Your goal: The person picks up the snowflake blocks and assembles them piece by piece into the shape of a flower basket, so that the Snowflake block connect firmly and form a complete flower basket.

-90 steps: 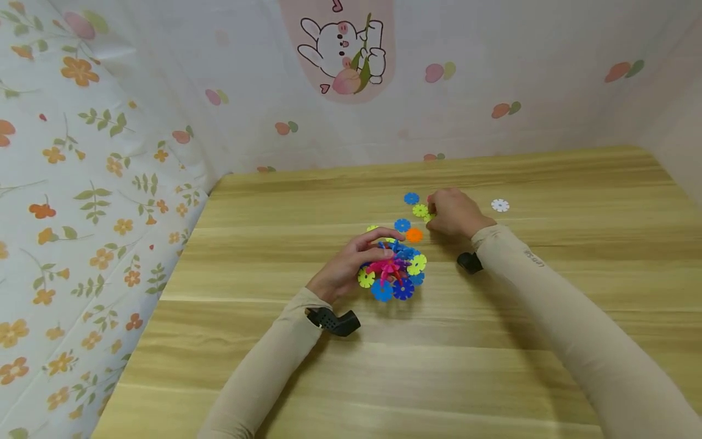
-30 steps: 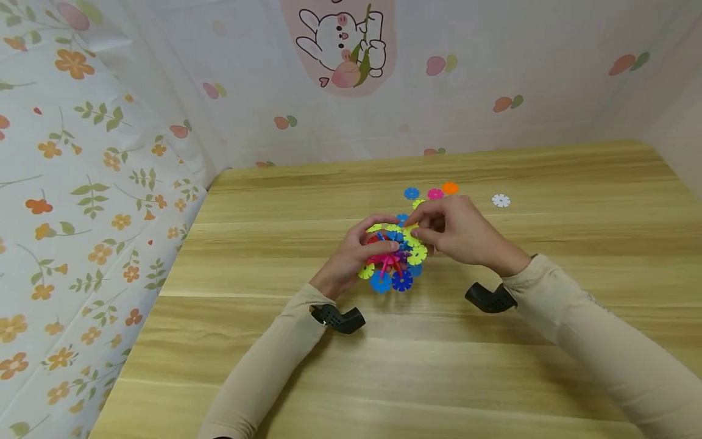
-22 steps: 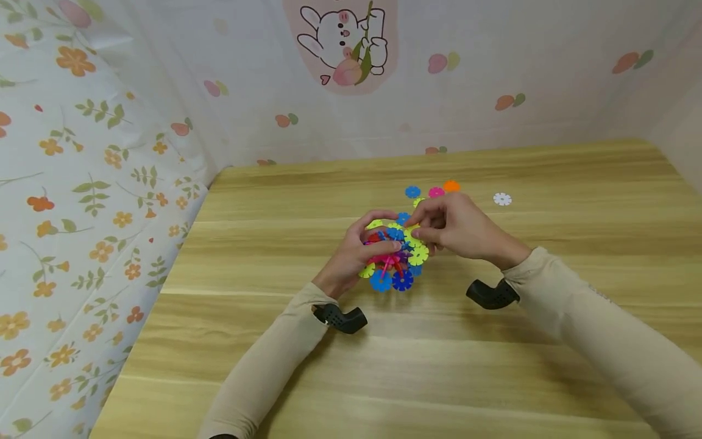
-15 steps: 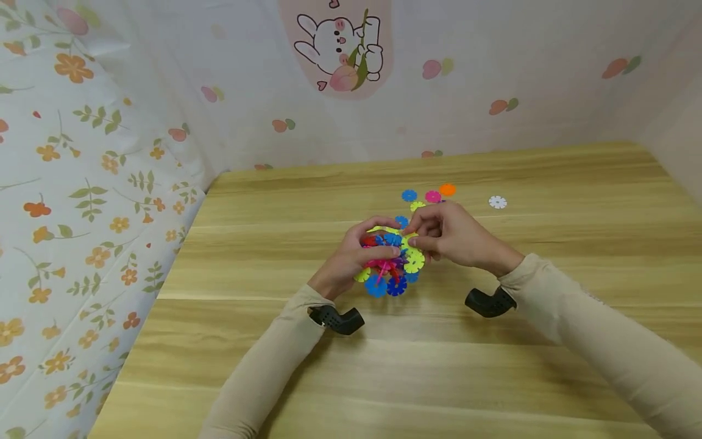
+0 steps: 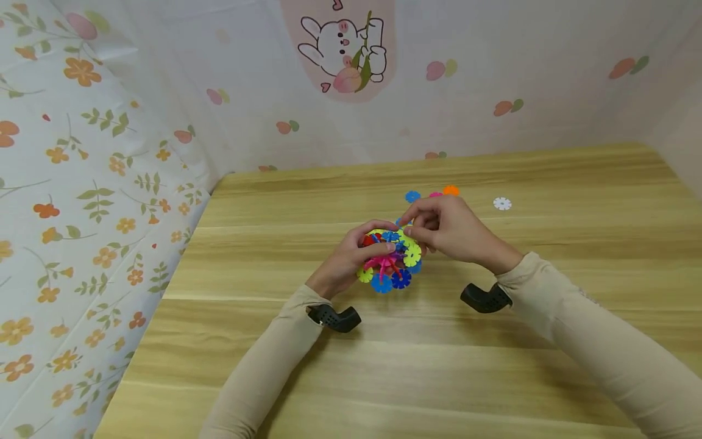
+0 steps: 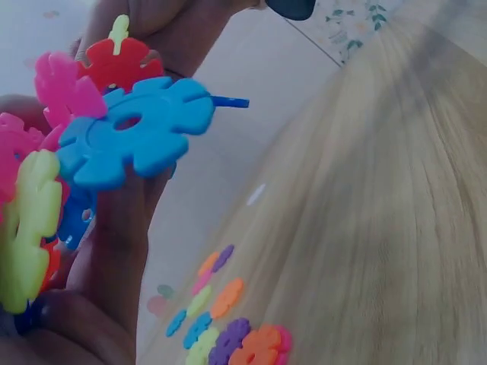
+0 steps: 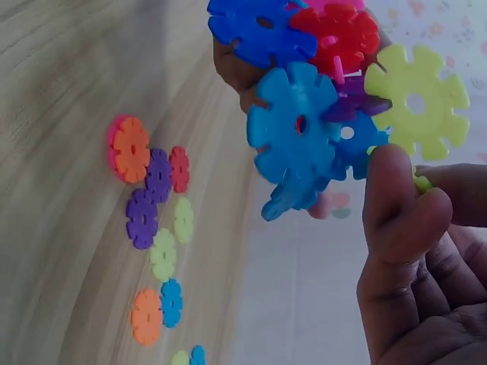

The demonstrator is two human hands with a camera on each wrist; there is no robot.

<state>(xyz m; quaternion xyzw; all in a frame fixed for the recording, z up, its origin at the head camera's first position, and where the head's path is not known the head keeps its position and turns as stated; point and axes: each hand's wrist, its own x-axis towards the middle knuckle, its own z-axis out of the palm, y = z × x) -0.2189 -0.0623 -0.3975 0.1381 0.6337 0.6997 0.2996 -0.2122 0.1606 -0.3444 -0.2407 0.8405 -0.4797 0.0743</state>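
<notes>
My left hand (image 5: 351,259) grips a cluster of interlocking snowflake discs (image 5: 382,263) in blue, yellow, red, pink and purple. It is held just over the table, with the thumb across the near side. In the left wrist view a large blue disc (image 6: 152,125) sticks out of the cluster past the fingers. At the cluster's right side, my right hand (image 5: 452,231) pinches a yellow disc (image 7: 422,183) between thumb and index finger. That disc is mostly hidden by the fingertips, and I cannot tell whether it is slotted in. Another yellow disc (image 7: 415,104) stands beside it on the cluster.
Loose discs lie on the wooden table (image 5: 263,366) beyond my hands, among them a blue one (image 5: 412,196), an orange one (image 5: 451,191) and a purple one (image 7: 142,218). A white disc (image 5: 501,203) lies apart to the right. Patterned cloth (image 5: 466,79) borders the table.
My right hand was over the loose discs three seconds ago; it has come back toward me to the cluster, bringing a yellow disc. Over the last second both hands have shifted only slightly.
</notes>
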